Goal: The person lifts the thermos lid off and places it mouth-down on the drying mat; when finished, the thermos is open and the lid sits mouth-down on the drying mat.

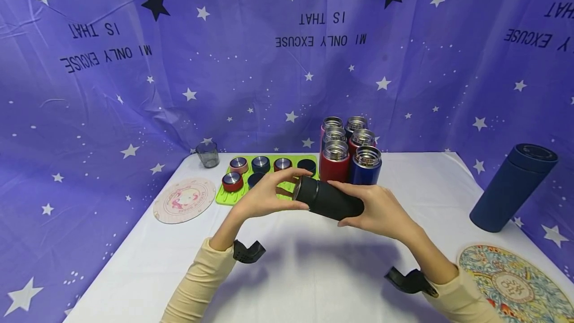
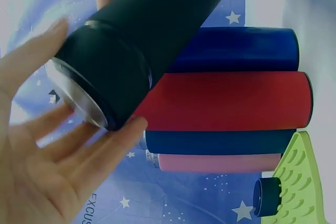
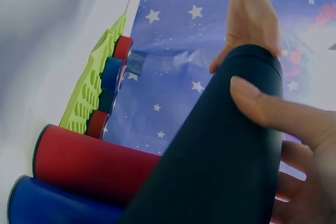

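Note:
A black thermos bottle (image 1: 336,201) is held tilted above the white table, its capped end toward the left. My right hand (image 1: 381,211) grips its body from the right, thumb along the near side in the right wrist view. My left hand (image 1: 264,196) is at the black lid (image 2: 102,77), thumb on one side and fingers spread fairly straight on the other. A gap shows between palm and lid; whether the fingertips press on it I cannot tell. Behind stand several lidless bottles, among them a red bottle (image 1: 335,163) and a blue bottle (image 1: 366,166).
A green tray (image 1: 224,198) with several lids, including a red lid (image 1: 232,181), lies back left. Beside it are a glass cup (image 1: 208,154) and a pink round mat (image 1: 185,200). To the right are a tall navy bottle (image 1: 511,188) and a patterned mat (image 1: 515,283).

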Available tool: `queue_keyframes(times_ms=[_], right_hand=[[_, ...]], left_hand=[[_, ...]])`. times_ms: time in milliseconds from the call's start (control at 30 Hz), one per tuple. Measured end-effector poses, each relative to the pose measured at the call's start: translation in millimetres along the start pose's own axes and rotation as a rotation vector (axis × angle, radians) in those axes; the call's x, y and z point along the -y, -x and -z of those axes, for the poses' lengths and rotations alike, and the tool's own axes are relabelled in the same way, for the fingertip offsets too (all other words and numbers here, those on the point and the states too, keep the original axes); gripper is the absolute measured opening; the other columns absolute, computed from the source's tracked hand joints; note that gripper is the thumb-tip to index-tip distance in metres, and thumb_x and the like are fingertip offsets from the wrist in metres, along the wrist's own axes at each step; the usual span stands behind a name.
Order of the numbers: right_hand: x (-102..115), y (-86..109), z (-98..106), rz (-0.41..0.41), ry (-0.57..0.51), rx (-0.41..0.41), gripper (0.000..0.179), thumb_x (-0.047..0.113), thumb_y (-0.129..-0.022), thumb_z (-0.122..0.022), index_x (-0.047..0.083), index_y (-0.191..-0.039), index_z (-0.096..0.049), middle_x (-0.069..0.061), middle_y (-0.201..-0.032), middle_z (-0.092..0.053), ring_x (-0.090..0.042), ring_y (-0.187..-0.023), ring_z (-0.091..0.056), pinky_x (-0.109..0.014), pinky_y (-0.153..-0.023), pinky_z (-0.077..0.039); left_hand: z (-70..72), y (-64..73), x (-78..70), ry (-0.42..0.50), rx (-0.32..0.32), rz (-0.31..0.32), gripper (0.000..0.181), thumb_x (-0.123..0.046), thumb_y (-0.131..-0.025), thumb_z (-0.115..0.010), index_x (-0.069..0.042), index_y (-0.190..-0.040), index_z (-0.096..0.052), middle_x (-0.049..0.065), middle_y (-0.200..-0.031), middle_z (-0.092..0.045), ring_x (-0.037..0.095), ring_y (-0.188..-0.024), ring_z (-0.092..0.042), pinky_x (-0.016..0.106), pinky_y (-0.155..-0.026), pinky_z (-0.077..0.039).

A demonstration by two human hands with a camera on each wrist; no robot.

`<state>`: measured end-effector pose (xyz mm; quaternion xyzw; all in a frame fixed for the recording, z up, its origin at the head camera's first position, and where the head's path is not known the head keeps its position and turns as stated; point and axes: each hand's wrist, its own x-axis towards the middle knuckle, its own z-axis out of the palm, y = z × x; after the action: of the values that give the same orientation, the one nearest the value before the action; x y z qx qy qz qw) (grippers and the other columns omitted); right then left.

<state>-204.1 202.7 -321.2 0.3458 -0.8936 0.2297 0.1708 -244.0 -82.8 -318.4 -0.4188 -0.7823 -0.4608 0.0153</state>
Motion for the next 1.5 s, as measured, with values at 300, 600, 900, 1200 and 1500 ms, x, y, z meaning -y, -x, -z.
queue_keyframes(times_ms=[300, 600, 900, 1200, 1500], right_hand=[[-8.3, -1.4, 3.6, -0.028, -0.192, 0.099, 0.085, 0.044, -0.063, -0.089, 0.027, -0.138, -0.054, 0.003, -0.105, -0.068, -0.01, -0.079, -0.059, -0.029, -0.069, -0.052], [3.4, 0.7, 2.2, -0.028, 0.009, 0.015, 0.089, 0.034, -0.058, -0.093, 0.027, -0.139, -0.054, -0.001, -0.111, -0.069, -0.013, -0.084, -0.064, -0.037, -0.069, -0.052], [-1.1, -0.1, 3.8, -0.036, -0.039, 0.04, 0.089, 0.038, -0.059, -0.092, 0.029, -0.139, -0.054, 0.0, -0.11, -0.069, -0.011, -0.082, -0.061, -0.035, -0.07, -0.051], [-3.9, -1.5, 7.9, -0.028, -0.161, 0.081, 0.086, 0.041, -0.061, -0.091, 0.027, -0.138, -0.054, 0.002, -0.106, -0.068, -0.01, -0.079, -0.059, -0.031, -0.07, -0.052], [3.8, 0.3, 3.3, -0.007, -0.001, 0.002, 0.089, 0.035, -0.059, -0.093, 0.028, -0.139, -0.054, -0.001, -0.112, -0.069, -0.012, -0.083, -0.063, -0.036, -0.069, -0.052]], left_hand=[[-0.1, -2.5, 2.1, 0.078, 0.051, -0.219, 0.067, -0.002, -0.071, -0.085, -0.008, -0.131, -0.056, 0.005, -0.129, -0.056, 0.022, -0.118, -0.051, 0.036, -0.083, -0.056], [-1.0, 1.2, 0.6, 0.005, -0.022, 0.04, 0.064, -0.024, -0.075, -0.085, -0.017, -0.132, -0.057, -0.005, -0.117, -0.061, 0.015, -0.102, -0.062, 0.031, -0.073, -0.058], [-0.7, -1.3, 1.4, 0.03, 0.021, -0.03, 0.07, -0.018, -0.073, -0.086, -0.015, -0.135, -0.054, -0.004, -0.123, -0.058, 0.016, -0.108, -0.058, 0.033, -0.082, -0.056], [0.8, -2.8, -6.7, 0.068, 0.04, -0.219, 0.069, 0.006, -0.068, -0.084, 0.001, -0.13, -0.055, 0.012, -0.128, -0.056, 0.024, -0.117, -0.053, 0.04, -0.084, -0.055], [0.3, 0.2, 1.3, 0.037, -0.017, -0.015, 0.066, -0.018, -0.073, -0.086, -0.019, -0.132, -0.057, -0.003, -0.119, -0.059, 0.017, -0.104, -0.061, 0.031, -0.075, -0.058]])
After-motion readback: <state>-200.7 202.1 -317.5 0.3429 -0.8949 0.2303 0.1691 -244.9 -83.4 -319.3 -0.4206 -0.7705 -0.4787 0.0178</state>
